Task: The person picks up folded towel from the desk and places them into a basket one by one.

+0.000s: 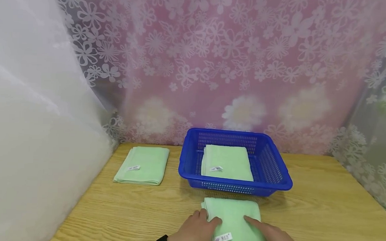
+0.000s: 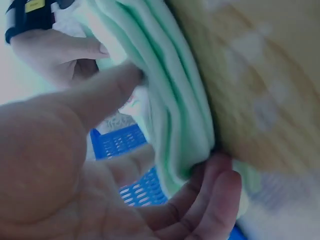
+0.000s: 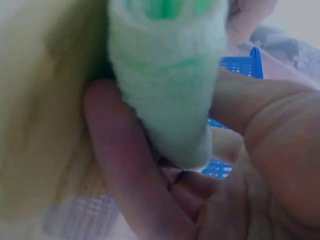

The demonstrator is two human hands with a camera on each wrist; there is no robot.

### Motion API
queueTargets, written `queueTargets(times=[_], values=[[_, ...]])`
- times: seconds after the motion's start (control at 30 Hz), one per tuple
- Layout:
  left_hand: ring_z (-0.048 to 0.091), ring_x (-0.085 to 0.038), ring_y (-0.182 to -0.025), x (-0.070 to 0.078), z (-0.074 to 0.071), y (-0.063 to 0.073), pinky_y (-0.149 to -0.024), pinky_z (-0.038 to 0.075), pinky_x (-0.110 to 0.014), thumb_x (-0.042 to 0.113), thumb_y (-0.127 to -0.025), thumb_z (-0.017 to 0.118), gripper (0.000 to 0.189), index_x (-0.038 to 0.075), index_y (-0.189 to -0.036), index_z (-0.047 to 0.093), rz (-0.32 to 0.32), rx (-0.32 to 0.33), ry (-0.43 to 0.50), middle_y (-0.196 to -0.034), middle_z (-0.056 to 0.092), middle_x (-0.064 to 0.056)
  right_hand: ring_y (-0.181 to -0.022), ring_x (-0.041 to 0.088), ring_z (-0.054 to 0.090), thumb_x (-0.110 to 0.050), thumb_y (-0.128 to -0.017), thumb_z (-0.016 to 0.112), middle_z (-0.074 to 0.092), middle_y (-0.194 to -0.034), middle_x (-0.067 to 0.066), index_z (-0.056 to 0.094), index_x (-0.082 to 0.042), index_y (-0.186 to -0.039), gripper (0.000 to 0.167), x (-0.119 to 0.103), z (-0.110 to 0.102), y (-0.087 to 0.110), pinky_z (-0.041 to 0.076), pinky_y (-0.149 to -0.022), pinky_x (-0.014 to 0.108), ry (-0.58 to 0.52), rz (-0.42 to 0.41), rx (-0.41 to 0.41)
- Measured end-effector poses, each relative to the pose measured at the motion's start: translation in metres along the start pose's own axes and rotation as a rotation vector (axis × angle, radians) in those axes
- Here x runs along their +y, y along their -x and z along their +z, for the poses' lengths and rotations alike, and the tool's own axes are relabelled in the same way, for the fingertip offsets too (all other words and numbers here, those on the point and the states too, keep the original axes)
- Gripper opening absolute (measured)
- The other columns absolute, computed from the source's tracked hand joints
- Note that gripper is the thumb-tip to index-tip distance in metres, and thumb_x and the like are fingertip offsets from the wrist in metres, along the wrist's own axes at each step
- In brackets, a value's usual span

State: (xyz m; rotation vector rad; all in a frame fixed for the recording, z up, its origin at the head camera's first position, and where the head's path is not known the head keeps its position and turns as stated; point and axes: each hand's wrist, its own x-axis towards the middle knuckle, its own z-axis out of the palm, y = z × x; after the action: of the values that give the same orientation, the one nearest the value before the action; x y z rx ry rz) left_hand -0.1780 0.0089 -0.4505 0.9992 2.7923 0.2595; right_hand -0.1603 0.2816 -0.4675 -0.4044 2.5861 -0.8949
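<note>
A folded light green towel (image 1: 236, 211) with a white label (image 1: 223, 238) lies at the near side of the table, in front of the basket. My left hand (image 1: 192, 231) grips its left side, thumb on top. In the left wrist view, the fingers curl under the stacked layers of the towel (image 2: 175, 95). At the opposite side, my right hand (image 1: 276, 238) holds the towel between thumb and fingers. The right wrist view shows the thick rounded fold (image 3: 167, 95) inside that hand's grasp.
Behind the held towel stands a blue plastic basket (image 1: 235, 183) with a folded green towel (image 1: 231, 161) in it. Another folded green towel (image 1: 149, 163) lies on the wooden table (image 1: 113, 210), left of the basket. A floral curtain (image 1: 195, 64) hangs along the table's back edge.
</note>
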Motion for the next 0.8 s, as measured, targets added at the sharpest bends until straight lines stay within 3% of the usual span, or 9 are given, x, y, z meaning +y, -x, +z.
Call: queueTargets(times=[0.17,0.3,0.43,0.57,0.7,0.8], values=[[0.052,-0.009,-0.081,-0.001,-0.003,-0.004,-0.073,0.048,-0.027,0.039,-0.08,0.084,0.056,0.026,-0.13,0.061,-0.04,-0.071,0.282,-0.099,0.059,-0.001,-0.112,0.038,0.064,-0.044,-0.089,0.072,0.064,-0.127,0.021,0.047,0.004,-0.144,0.077,0.002,0.005,0.001,0.054,-0.088,0.045,0.144,-0.071,0.025],[0.055,-0.012,-0.083,0.005,-0.004,-0.006,-0.076,0.052,-0.03,0.029,-0.079,0.085,0.06,0.027,-0.134,0.061,-0.101,-0.091,0.417,-0.11,0.059,-0.008,-0.112,0.042,0.063,-0.04,-0.089,0.073,0.063,-0.126,0.025,0.047,0.007,-0.144,0.076,0.001,0.006,0.0,0.051,-0.09,0.053,0.127,-0.057,0.032],[0.058,-0.017,-0.088,0.01,-0.006,-0.003,-0.08,0.054,-0.032,0.023,-0.077,0.087,0.069,0.025,-0.14,0.058,-0.125,-0.073,0.434,-0.123,0.055,-0.018,-0.116,0.049,0.058,-0.032,-0.086,0.078,0.059,-0.13,0.032,0.045,0.01,-0.143,0.078,-0.001,0.004,0.001,0.046,-0.09,0.064,0.096,-0.072,0.042],[0.055,-0.014,-0.083,0.015,-0.02,0.008,-0.076,0.052,-0.026,0.021,-0.077,0.087,0.071,0.022,-0.142,0.057,-0.09,-0.045,0.405,-0.121,0.053,-0.014,-0.117,0.046,0.058,-0.033,-0.085,0.079,0.056,-0.133,0.032,0.045,0.007,-0.145,0.08,-0.01,-0.002,0.008,0.048,-0.09,0.061,0.111,-0.103,0.06],[0.053,-0.009,-0.088,0.02,-0.054,0.027,-0.078,0.05,-0.023,0.026,-0.08,0.085,0.072,0.024,-0.144,0.054,-0.041,0.023,0.34,-0.121,0.052,-0.006,-0.112,0.027,0.059,-0.036,-0.088,0.076,0.052,-0.141,0.026,0.039,-0.004,-0.153,0.082,-0.038,-0.025,0.026,0.053,-0.085,0.041,0.015,-0.113,0.041],[0.051,-0.005,-0.091,0.02,-0.086,0.04,-0.079,0.048,-0.022,0.028,-0.082,0.083,0.072,0.026,-0.147,0.051,-0.004,0.092,0.346,-0.12,0.05,0.0,-0.101,0.007,0.057,-0.036,-0.092,0.071,0.046,-0.145,0.025,0.033,-0.012,-0.157,0.079,-0.06,-0.05,0.042,0.051,-0.074,0.025,-0.051,-0.182,0.071]])
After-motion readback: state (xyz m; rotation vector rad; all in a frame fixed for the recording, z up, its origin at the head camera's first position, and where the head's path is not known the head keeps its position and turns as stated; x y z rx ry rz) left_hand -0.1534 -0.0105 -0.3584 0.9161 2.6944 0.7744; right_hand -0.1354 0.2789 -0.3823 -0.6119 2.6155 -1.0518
